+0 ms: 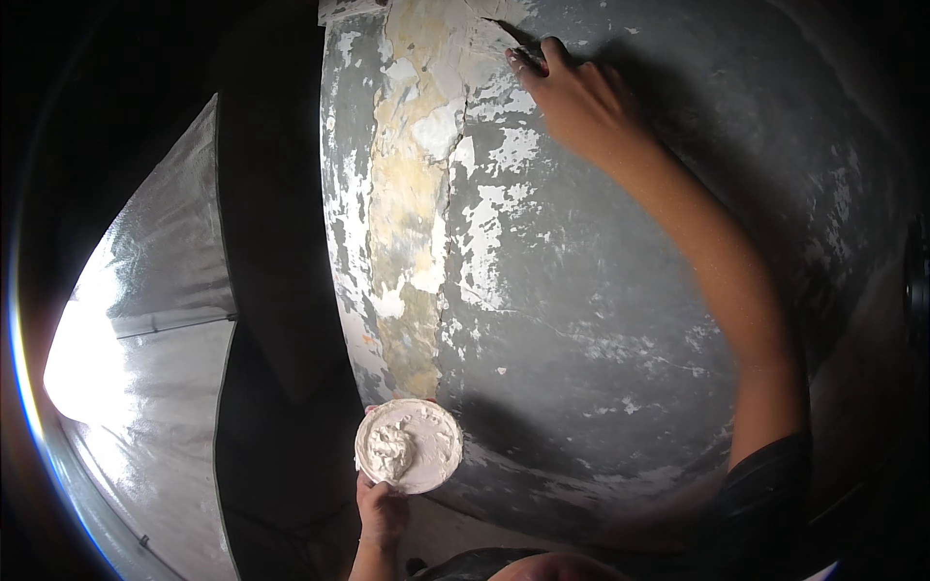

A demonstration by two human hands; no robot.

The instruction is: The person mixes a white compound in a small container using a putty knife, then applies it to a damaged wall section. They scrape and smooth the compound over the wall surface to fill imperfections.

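My left hand [380, 508] holds a small round white bowl [410, 445] with a lump of white putty in it, low and close to the wall. My right hand [572, 92] reaches up high and presses a thin flat blade, mostly hidden, against the grey wall [601, 290] at the top. Its tip [504, 29] meets the edge of a long vertical repair strip [412, 194] of beige and white filler. A dark crack runs down the right side of that strip.
Flaking white patches dot the grey wall around the strip. To the left a dark recess [276, 290] runs beside the wall's edge, and a bright, shiny grey surface [155, 368] lies at the far left.
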